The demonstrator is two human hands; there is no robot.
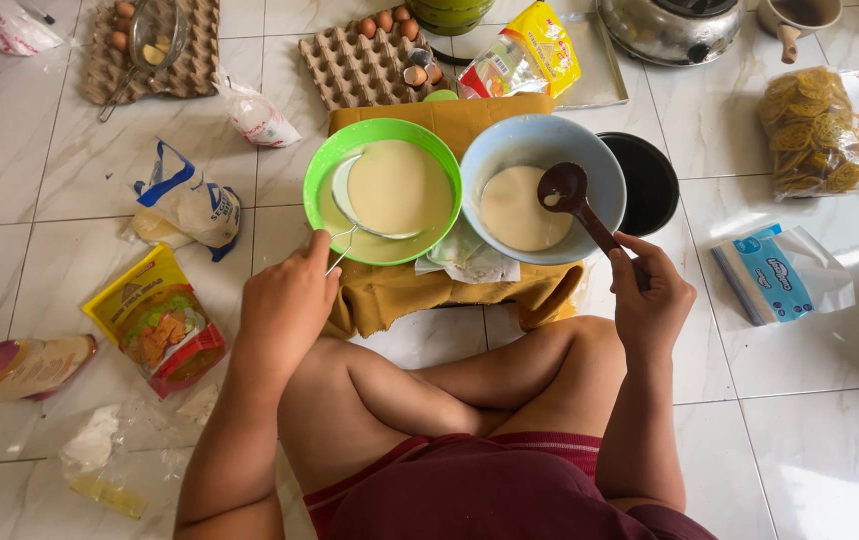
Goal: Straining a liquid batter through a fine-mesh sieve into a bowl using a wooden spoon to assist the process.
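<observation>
We sit cross-legged on the tiled floor point(49, 180) with two bowls of pale batter set on a mustard-yellow cloth point(399, 295) in front of our knees. Our left hand point(284, 305) has its fingers curled round the thin wire handle of a sieve point(389, 188) that rests inside the green bowl point(383, 190); the sieve is filled with batter and sits tilted toward the bowl's left side. Our right hand point(649, 295) grips the handle of a dark wooden ladle point(574, 200), fingers closed tight on its lower end, and the ladle's cup hangs over the batter in the blue bowl point(543, 188), with a smear of batter in it.

By our judgement, the step in hand is straining: batter is being carried by the ladleful from the blue bowl into the sieve over the green one. The next move calls for a dip of the ladle into the blue bowl, a level carry across the short gap between the rims, and a slow pour into the sieve while the left hand holds it steady and clear of the strained batter beneath.

Behind the bowls lie an egg tray point(369, 60) with a few eggs, a yellow packet point(524, 50) and a black pan point(649, 180).
</observation>
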